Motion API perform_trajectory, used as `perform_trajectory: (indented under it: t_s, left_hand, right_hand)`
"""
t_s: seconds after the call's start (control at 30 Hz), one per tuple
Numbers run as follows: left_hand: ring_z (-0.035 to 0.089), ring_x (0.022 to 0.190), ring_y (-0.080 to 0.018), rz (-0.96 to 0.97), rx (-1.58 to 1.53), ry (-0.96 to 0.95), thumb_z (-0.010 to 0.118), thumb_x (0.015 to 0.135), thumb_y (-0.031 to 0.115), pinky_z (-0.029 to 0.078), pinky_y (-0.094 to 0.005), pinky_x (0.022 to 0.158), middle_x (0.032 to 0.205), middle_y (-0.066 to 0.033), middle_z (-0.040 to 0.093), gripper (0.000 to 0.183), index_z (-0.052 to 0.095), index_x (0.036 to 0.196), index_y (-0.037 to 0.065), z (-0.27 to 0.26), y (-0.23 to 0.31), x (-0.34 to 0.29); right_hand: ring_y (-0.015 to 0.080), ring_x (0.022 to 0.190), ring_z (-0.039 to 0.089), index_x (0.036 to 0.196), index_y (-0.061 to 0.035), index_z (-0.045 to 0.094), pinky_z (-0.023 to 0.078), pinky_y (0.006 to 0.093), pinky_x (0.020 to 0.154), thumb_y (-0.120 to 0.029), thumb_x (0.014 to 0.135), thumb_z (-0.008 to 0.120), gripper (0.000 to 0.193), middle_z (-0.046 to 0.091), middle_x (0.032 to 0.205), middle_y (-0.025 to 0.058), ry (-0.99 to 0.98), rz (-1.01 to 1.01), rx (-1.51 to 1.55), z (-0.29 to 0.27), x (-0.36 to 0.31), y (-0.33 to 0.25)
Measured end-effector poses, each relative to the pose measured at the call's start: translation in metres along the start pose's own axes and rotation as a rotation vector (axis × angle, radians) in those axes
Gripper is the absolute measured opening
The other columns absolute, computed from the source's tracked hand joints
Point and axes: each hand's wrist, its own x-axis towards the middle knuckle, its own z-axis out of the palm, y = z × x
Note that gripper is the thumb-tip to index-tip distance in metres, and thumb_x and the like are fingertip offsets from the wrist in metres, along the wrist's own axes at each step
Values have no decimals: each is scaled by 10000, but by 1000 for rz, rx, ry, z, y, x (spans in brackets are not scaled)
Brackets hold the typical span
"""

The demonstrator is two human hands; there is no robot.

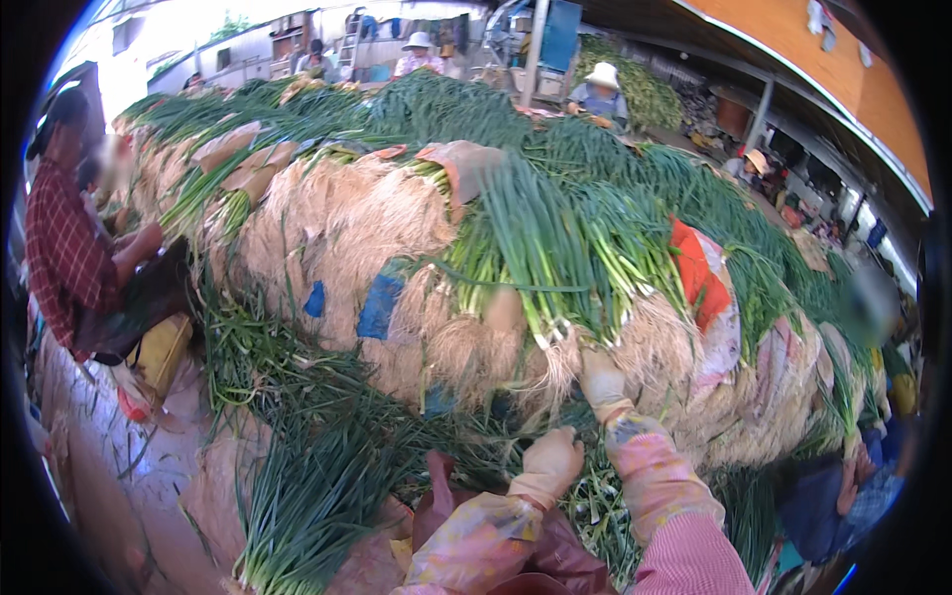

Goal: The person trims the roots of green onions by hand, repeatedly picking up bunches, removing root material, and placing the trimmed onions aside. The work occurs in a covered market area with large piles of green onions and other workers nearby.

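Observation:
My left hand (551,464), in a pale glove, is curled closed low in front of the pile, above my lap. Whatever it may hold is hidden. My right hand (601,381), gloved as well, reaches up to the pile's near face, by the stringy roots (561,365) of the green onions (545,268). Its fingertips are among the roots, and their grip does not show. These onions lie with white ends toward me and dark green leaves pointing away. Another root cluster (654,342) hangs just right of that hand.
A bunch of green onions (307,496) lies at lower left, beside loose leaves (258,357). An orange-red sack (699,273) and a blue scrap (380,305) show in the pile. A person in a checked shirt (69,228) sits at left; others work beyond the pile.

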Motion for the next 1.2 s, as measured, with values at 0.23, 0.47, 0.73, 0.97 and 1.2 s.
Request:
perform_trajectory:
  t_s: [0.23,0.47,0.73,0.97,1.2]
  left_hand:
    - [665,830,-389,9,-1,96,564,842,320,529,-472,771,886,-218,681,335,692,981,43,-1,-35,3]
    - [670,800,-403,92,-178,262,577,839,217,521,-423,715,815,-243,668,263,692,920,-5,-32,-42,-18]
    - [692,776,-224,126,-358,213,601,864,141,532,-315,718,850,-168,714,250,682,1005,-48,-17,-95,-2]
    - [641,661,-120,-62,-714,0,586,914,156,468,-222,521,892,-87,686,303,624,1144,-38,-34,-59,-30]
    - [668,668,-153,-174,-893,-27,607,934,157,498,-222,488,954,-123,686,295,610,1175,-14,-44,-42,-47]
  right_hand:
    - [348,923,630,1346,-167,487,508,460,770,-247,814,650,562,579,1210,170,-28,-146,68,-80,-84,-28]
    - [394,1074,599,1340,-142,514,488,465,896,-235,817,630,544,569,1277,207,-287,351,213,-85,-289,27]
    - [385,705,646,1382,-256,485,510,476,619,-197,893,543,496,663,859,214,-223,453,214,-131,-404,44]
    - [376,699,658,1466,-285,349,522,491,640,-274,911,515,579,669,821,219,-207,560,188,-182,-391,18]
    - [366,753,675,1344,-178,471,530,477,643,-310,929,488,436,693,867,175,-204,341,120,-157,-374,17]
